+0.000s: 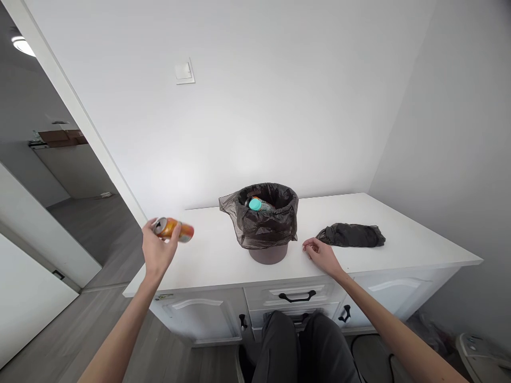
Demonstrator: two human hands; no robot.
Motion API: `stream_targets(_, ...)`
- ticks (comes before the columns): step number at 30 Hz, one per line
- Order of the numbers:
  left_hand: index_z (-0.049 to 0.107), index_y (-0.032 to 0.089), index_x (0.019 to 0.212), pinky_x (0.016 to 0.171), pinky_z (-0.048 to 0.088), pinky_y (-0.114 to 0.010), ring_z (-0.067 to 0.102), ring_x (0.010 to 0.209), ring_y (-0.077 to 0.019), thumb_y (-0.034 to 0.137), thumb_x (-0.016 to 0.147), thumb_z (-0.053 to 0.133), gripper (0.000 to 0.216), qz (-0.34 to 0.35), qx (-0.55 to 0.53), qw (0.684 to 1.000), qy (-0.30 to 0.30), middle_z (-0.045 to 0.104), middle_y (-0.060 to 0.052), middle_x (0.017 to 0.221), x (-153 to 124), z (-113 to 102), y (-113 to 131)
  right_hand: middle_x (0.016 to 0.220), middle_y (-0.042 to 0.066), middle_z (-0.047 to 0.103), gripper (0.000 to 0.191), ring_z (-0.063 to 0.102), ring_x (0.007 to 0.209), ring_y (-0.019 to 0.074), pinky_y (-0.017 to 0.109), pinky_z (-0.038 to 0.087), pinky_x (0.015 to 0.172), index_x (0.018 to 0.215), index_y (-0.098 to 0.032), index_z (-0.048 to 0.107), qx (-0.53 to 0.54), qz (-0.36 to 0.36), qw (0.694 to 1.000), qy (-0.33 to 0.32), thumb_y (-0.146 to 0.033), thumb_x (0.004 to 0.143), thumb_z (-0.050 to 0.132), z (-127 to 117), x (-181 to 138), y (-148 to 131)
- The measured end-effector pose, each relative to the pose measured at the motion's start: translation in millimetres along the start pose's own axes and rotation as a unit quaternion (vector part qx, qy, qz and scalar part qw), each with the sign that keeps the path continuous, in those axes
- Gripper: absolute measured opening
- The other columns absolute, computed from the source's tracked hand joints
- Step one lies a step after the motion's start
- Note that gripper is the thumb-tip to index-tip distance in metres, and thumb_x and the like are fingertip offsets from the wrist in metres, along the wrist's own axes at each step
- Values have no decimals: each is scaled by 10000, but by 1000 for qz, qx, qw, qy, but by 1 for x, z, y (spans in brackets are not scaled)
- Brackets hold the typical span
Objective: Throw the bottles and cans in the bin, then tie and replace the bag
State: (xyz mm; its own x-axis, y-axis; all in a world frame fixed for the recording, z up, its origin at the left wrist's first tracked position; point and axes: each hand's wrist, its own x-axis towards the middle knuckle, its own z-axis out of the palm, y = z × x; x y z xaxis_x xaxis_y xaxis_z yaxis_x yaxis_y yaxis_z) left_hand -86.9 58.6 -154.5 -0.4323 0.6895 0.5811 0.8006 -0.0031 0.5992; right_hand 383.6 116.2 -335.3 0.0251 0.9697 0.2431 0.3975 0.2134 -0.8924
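My left hand [156, 250] is raised over the left end of the white desk [207, 260] and is closed on an orange drink can [174, 229], held on its side. A small round bin [267, 252] lined with a dark plastic bag [265, 223] stands in the middle of the desk, with a teal-capped bottle [256, 204] inside. My right hand [321, 254] rests on the desk just right of the bin, fingers curled loosely, nothing in it.
A folded dark plastic bag [351, 235] lies on the desk to the right of my right hand. Drawers with black handles [297, 297] are under the desk. My legs are below. An open doorway is at the left.
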Motion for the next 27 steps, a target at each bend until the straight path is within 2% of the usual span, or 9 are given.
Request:
stream_targets(3, 378, 260, 1478, 964, 583, -418, 642, 1210, -286, 517, 879, 692, 724, 84, -145, 985, 46, 536, -163, 1425, 6, -4, 66, 889, 46, 759, 226, 647, 709, 212, 331, 490, 700, 949, -227, 673, 2, -2, 1000, 0, -350, 840, 517, 0, 1, 6)
stream_targets(5, 424, 291, 1451, 970, 583, -399, 615, 1256, -274, 507, 904, 671, 638, 138, -201, 969, 38, 526, -133, 1440, 7, 0, 117, 895, 44, 761, 229, 648, 703, 209, 327, 492, 692, 955, -231, 674, 5, -2, 1000, -1, -356, 846, 518, 0, 3, 12)
stream_targets(9, 517, 293, 1352, 977, 581, -417, 614, 1247, -270, 484, 891, 686, 528, 207, -243, 947, -44, 561, -96, 1410, 1, 23, 203, 880, 28, 760, 218, 647, 670, 195, 324, 494, 698, 951, -234, 675, 17, -10, 1000, 4, -344, 851, 514, -2, 7, 19)
stream_targets(12, 542, 252, 1296, 1003, 559, -441, 620, 1232, -281, 455, 830, 747, 548, 218, -217, 942, -132, 593, -103, 1383, -2, 49, 237, 888, 20, 762, 212, 650, 654, 187, 324, 495, 709, 946, -234, 671, 24, -11, 1000, 7, -328, 854, 505, -3, 8, 17)
stream_targets(14, 552, 239, 1287, 1027, 536, -448, 612, 1256, -291, 470, 812, 769, 572, 211, -188, 940, -191, 601, -117, 1393, -1, 66, 243, 884, 18, 762, 209, 651, 650, 185, 323, 494, 712, 937, -234, 670, 27, -9, 1000, 7, -321, 850, 501, -4, 9, 13)
stream_targets(16, 554, 241, 1302, 1052, 512, -443, 592, 1304, -287, 517, 859, 726, 550, 203, -184, 938, -211, 591, -131, 1433, 3, 80, 238, 877, 18, 761, 206, 650, 645, 185, 324, 491, 711, 927, -232, 670, 30, -6, 1000, 7, -311, 840, 501, -5, 9, 9)
stream_targets(21, 563, 228, 1288, 1052, 504, -408, 580, 1337, -252, 572, 1001, 521, 450, 147, -237, 953, -119, 615, -147, 1421, 9, 92, 194, 863, 14, 755, 211, 644, 644, 181, 326, 484, 720, 918, -232, 675, 33, -2, 999, 3, -296, 823, 498, -7, 9, 1)
stream_targets(24, 578, 223, 1260, 1094, 476, -420, 601, 1308, -252, 585, 997, 528, 450, 80, -239, 964, -81, 640, -142, 1380, 6, 86, 160, 859, 19, 751, 208, 641, 655, 184, 324, 478, 716, 909, -231, 672, 30, 1, 1000, 2, -307, 825, 498, -8, 7, -4)
stream_targets(27, 590, 235, 1240, 1115, 461, -429, 603, 1310, -269, 603, 971, 566, 456, -12, -242, 966, -86, 651, -140, 1369, -3, 82, 133, 860, 28, 750, 213, 640, 667, 189, 325, 473, 706, 912, -225, 673, 27, -2, 1000, -1, -320, 826, 502, -9, 5, -8)
